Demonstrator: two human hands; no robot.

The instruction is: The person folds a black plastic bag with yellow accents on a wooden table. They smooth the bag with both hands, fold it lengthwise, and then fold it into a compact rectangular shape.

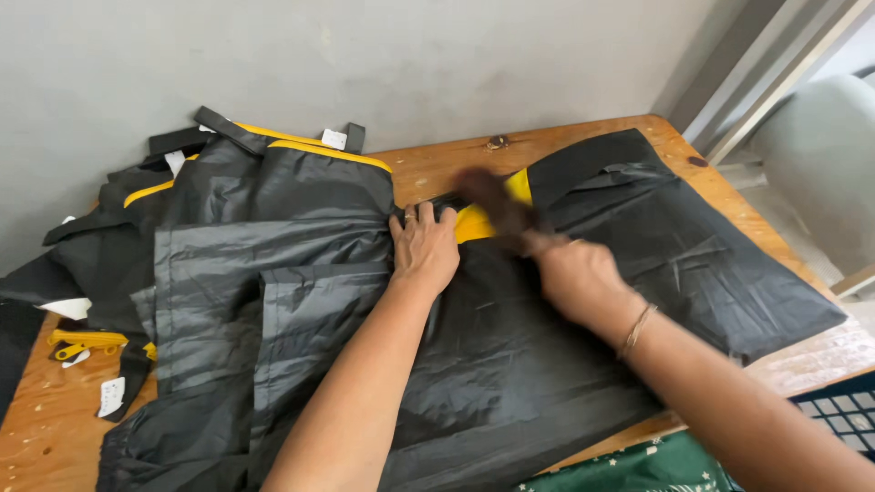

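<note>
Flat left hand (pixel 425 248) presses crinkled garment (pixel 510 364).

Yellow snips (pixel 84 343) and white tags (pixel 111 396) on wooden table (pixel 36 437), grey wall (pixel 365 55) behind.

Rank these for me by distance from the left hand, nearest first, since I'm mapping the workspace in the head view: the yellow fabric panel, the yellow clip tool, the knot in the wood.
From the left hand, pressed flat on the black garment:
1. Yellow fabric panel, just to its right, almost touching the fingers.
2. Knot in the wood, farther back near the wall.
3. Yellow clip tool, far left on the table.
</note>
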